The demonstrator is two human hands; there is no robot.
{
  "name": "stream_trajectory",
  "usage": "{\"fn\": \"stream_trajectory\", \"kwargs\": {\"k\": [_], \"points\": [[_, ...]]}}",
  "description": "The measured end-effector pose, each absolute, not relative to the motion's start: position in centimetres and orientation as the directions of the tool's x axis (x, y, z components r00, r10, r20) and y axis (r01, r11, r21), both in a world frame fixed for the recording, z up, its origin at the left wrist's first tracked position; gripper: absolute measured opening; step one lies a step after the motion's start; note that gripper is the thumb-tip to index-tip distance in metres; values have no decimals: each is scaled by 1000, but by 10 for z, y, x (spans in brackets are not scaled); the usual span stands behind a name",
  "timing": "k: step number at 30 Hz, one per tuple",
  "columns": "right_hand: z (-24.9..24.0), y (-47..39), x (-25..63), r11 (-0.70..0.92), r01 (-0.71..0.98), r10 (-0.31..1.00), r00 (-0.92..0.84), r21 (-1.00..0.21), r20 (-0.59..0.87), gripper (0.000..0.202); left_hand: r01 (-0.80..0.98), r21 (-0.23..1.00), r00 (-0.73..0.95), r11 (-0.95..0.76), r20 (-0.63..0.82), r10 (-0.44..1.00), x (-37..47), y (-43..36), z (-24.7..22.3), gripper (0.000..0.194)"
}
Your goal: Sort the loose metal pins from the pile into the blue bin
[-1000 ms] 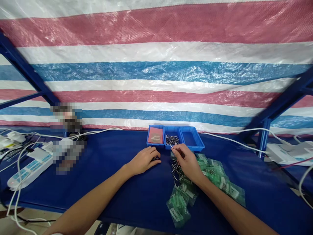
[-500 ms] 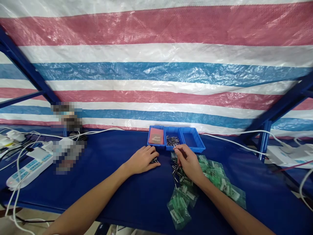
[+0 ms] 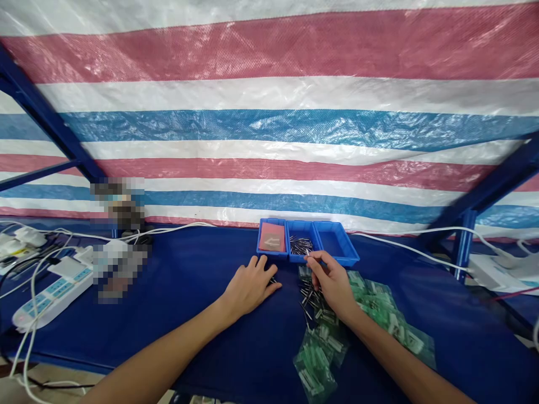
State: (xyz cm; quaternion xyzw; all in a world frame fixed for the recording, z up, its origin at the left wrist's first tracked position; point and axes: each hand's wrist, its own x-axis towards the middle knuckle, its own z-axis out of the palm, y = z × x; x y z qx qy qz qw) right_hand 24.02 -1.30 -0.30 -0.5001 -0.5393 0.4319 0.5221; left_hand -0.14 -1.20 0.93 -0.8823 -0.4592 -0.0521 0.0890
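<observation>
My left hand (image 3: pixel 249 287) rests on the blue tabletop with its fingers spread. A few small dark metal pieces (image 3: pixel 273 279) show beside its thumb, partly hidden under the hand. At the front of the blue bins, my right hand (image 3: pixel 334 287) is closed in a pinch on a thin silvery metal rod (image 3: pixel 307 255). The middle blue bin (image 3: pixel 301 226) holds many thin dark rods (image 3: pixel 300 245). More loose rods (image 3: pixel 309 297) lie in a pile beneath and left of my right hand, partly hidden by it.
Green-tinted plastic packets (image 3: pixel 314 367) lie in front of and right of the pile. The left bin holds a pink card (image 3: pixel 272 235) with a small packet on it; beside it is the right bin (image 3: pixel 337 241). A power strip (image 3: pixel 54 294) and white cables lie left.
My left hand's fingers have spread and extended. My right hand keeps its pinch near the middle bin. The whole view has shifted slightly.
</observation>
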Motion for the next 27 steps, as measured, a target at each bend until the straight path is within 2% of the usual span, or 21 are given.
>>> {"fn": "stream_trajectory", "kwargs": {"k": [8,14,27], "points": [[-3,-11,240,126,75,988,80,-989,132,43,747,1,655,-664,166,737,-7,-1,9,33],[-1,-13,242,130,91,987,88,-987,138,44,727,89,659,-681,188,728,-9,2,7,29],[-3,-12,241,164,89,983,70,-982,170,45,692,107,686,-714,209,697,-7,2,8,22]]}}
